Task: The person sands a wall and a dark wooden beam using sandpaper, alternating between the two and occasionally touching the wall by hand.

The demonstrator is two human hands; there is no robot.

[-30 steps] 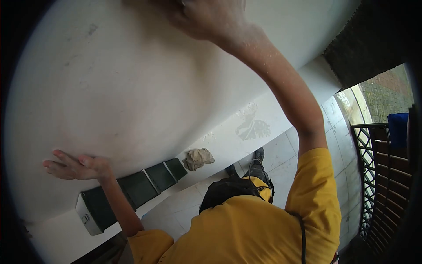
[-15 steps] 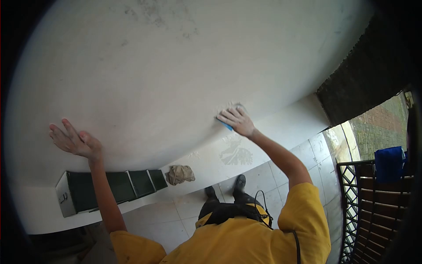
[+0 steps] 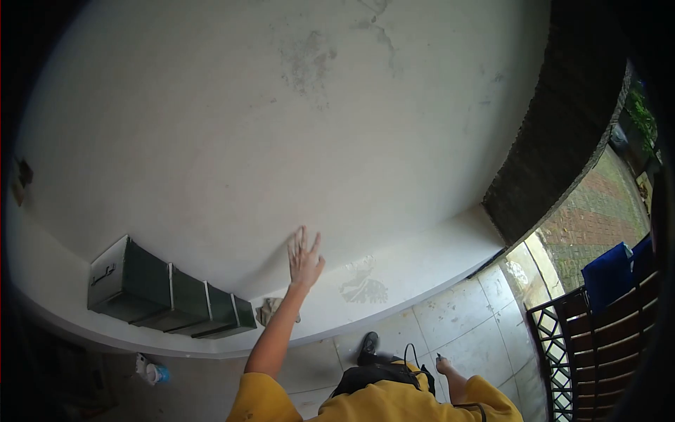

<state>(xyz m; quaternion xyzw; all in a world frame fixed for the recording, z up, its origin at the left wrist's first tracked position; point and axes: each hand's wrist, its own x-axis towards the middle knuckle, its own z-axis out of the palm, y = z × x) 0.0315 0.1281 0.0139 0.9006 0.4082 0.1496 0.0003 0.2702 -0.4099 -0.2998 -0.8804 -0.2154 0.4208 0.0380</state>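
- White wall [image 3: 281, 141] fills most of the frame, rising above your right hand [image 3: 444, 366], which hangs low at lower centre beside your yellow shirt [image 3: 394, 404]; you cannot tell whether it is open or closed.
- Your left hand [image 3: 306, 257] lies flat on the wall at centre, fingers spread.
- Just below it, a crumpled cloth [image 3: 268, 309] and green boxes [image 3: 169, 295] sit on the ledge [image 3: 422, 278].
- Far right, a blue cloth [image 3: 608, 274] hangs over the railing [image 3: 562, 337].

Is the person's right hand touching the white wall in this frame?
Apart. The head view shows the right hand low beside the yellow shirt, with floor tiles behind it, well clear of the white wall.
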